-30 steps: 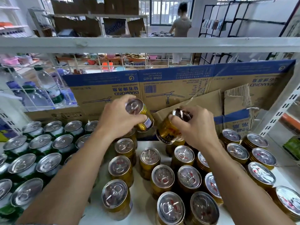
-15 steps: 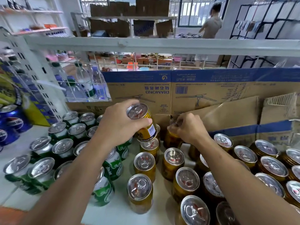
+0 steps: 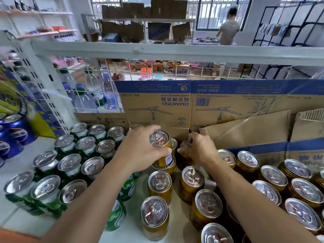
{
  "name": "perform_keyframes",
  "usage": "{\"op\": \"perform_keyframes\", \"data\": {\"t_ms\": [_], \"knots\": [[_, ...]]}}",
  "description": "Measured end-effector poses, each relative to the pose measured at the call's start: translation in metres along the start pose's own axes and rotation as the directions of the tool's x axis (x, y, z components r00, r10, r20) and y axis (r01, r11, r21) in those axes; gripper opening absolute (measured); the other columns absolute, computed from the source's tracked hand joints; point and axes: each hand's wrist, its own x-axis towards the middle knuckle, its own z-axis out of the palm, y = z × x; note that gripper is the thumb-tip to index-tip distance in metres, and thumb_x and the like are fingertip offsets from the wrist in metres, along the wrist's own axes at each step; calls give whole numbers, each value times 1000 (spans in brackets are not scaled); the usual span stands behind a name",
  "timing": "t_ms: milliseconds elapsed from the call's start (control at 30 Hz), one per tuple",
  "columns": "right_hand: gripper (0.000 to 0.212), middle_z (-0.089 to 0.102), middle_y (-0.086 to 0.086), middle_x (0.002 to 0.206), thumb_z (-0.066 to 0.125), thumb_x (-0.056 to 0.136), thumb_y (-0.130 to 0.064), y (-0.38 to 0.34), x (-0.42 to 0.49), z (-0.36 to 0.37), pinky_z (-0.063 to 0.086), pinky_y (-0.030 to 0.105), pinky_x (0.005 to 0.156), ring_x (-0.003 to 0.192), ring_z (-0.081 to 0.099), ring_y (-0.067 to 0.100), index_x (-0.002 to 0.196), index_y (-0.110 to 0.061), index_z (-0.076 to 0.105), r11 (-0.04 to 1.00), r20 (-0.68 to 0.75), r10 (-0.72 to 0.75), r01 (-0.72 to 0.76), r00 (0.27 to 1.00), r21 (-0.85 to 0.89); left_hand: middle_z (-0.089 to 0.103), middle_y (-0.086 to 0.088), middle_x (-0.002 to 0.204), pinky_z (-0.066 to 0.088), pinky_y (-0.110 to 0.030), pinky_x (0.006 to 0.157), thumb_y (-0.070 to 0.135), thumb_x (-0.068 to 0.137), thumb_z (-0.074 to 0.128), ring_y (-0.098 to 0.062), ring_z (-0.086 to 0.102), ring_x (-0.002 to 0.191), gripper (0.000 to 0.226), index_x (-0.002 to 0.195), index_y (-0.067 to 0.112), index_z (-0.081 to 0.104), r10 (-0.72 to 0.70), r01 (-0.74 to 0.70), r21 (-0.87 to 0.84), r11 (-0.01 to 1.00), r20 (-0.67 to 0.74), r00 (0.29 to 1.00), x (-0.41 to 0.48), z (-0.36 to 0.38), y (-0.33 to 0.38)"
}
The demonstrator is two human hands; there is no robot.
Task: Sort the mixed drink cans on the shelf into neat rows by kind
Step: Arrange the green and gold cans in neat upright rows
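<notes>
My left hand (image 3: 140, 151) grips a gold can (image 3: 161, 148) by its side and holds it just above the gold cans at the back of the shelf. My right hand (image 3: 199, 149) is curled over the top of a darker gold can (image 3: 184, 158) standing at the back, beside the cardboard. Gold cans (image 3: 191, 183) fill the middle and right of the white shelf (image 3: 138, 230) in loose rows. Green cans (image 3: 70, 165) stand in rows on the left; two more green cans (image 3: 117, 214) lie partly hidden under my left forearm.
Blue cola cans (image 3: 15, 134) sit at the far left. An upside-down cardboard box wall (image 3: 201, 106) and folded cardboard (image 3: 245, 132) close the back. Water bottles (image 3: 91, 97) stand behind a wire grid. A white shelf beam (image 3: 175, 52) runs overhead. A person (image 3: 228, 30) stands far behind.
My right hand has lowered its can from a tilted hold down to the shelf at the back. My left hand still holds its gold can. The view has shifted left.
</notes>
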Motion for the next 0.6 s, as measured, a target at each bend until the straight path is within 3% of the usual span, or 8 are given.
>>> {"op": "perform_keyframes", "data": {"t_ms": [100,267,433,600], "knots": [[49,64,10,107,77,76,-47,1,1,2,36,27,69,97,59,29,103,-11,58,1000,-28,-29,29,999,-9,51,5,140,35,-33,101,52,74,74,-18,44,130,74,140,34,45,-1,1,8,1000,13,1000,0,5,-2],[38,60,9,103,77,77,-43,5,0,9,32,27,67,90,55,26,87,-16,54,998,-56,-63,63,996,10,52,4,137,33,-28,92,54,77,70,-19,44,127,73,142,33,43,0,-1,36,999,28,1000,5,6,-4],[40,54,8,109,75,80,-42,4,0,10,34,27,71,95,53,25,99,-12,58,998,-28,-58,59,998,24,49,2,140,39,-36,102,54,79,69,-20,43,129,75,144,33,38,-15,12,47,999,75,997,12,8,-8],[45,55,12,111,72,82,-44,4,-3,15,40,31,73,99,56,31,105,-8,59,998,-74,-64,62,995,-33,52,4,133,44,-40,98,52,76,72,-19,49,121,74,141,34,40,-10,9,12,1000,103,995,12,8,-11]]}}
